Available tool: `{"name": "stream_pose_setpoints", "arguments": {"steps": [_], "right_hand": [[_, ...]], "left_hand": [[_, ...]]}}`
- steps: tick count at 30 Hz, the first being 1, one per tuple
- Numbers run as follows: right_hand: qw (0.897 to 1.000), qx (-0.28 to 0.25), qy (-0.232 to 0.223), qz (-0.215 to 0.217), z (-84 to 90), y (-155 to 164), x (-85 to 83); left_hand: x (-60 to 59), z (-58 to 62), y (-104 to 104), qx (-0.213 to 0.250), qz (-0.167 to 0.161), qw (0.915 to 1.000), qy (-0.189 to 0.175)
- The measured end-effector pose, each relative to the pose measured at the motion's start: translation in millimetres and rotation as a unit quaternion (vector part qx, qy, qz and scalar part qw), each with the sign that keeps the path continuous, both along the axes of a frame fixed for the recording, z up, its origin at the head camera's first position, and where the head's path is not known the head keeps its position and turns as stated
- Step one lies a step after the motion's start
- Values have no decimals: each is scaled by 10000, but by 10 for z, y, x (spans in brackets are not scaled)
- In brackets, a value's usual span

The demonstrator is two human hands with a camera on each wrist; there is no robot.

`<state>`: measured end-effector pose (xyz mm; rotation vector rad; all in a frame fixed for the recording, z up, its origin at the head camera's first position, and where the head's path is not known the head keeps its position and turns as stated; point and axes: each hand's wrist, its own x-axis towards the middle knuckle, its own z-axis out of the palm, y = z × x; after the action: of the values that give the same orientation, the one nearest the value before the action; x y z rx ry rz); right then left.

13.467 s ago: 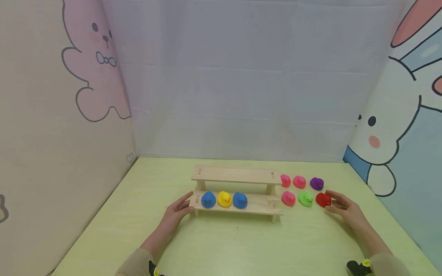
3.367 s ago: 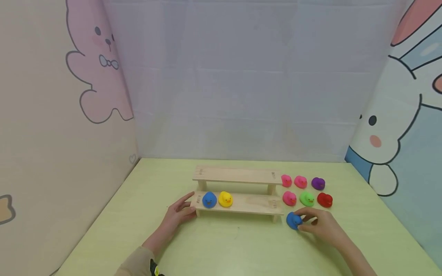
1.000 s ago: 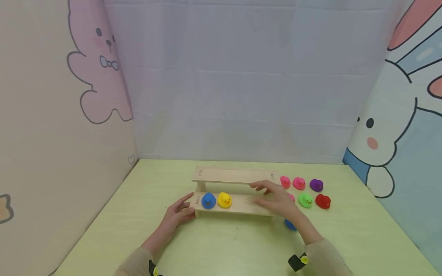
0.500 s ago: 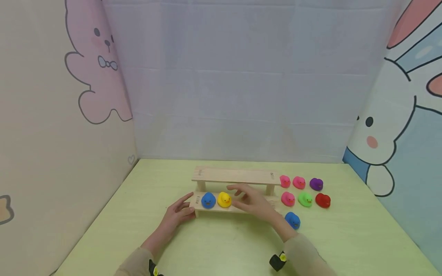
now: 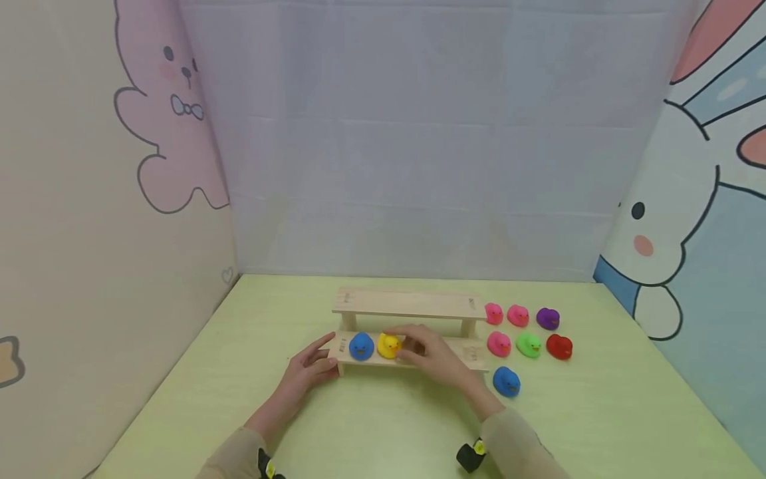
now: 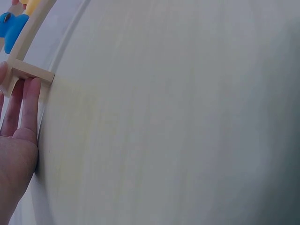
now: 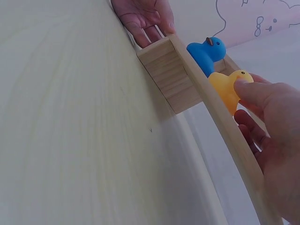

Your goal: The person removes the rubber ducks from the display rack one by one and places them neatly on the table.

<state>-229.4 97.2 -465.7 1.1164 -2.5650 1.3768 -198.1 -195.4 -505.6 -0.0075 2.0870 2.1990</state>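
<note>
Fingertips of my right hand (image 5: 435, 354) pinch small yellow rubber duck (image 5: 389, 346) on two-tier wooden shelf (image 5: 413, 304); left hand (image 5: 308, 368), fingers straight, braces shelf end; blue rubber duck (image 5: 361, 346) remains shelved.

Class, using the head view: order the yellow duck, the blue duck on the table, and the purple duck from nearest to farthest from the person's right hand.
1. yellow duck, on the lower shelf, at the right hand's fingertips.
2. blue duck on the table, right of the stand.
3. purple duck, far right, back row.
</note>
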Motion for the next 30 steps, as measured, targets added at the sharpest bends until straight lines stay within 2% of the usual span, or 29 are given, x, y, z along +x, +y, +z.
{"name": "stream_pose_setpoints", "arguments": {"steps": [5,12,18,30], "right_hand": [[9999,50,-42,-128,-4,-18,20],[9992,-145,-274,-238,70,-62,106],[9990,-69,-321,-293,8,-27,50],[9988,-132,-427,-220,14,-6,24]], "left_hand": [[13,1,4,-47,20,10000,-15],[24,9,2,-61,31,9999,-78],[29,13,7,-13,-83,9999,-110],[13,0,6,-45,10,10000,-37]]}}
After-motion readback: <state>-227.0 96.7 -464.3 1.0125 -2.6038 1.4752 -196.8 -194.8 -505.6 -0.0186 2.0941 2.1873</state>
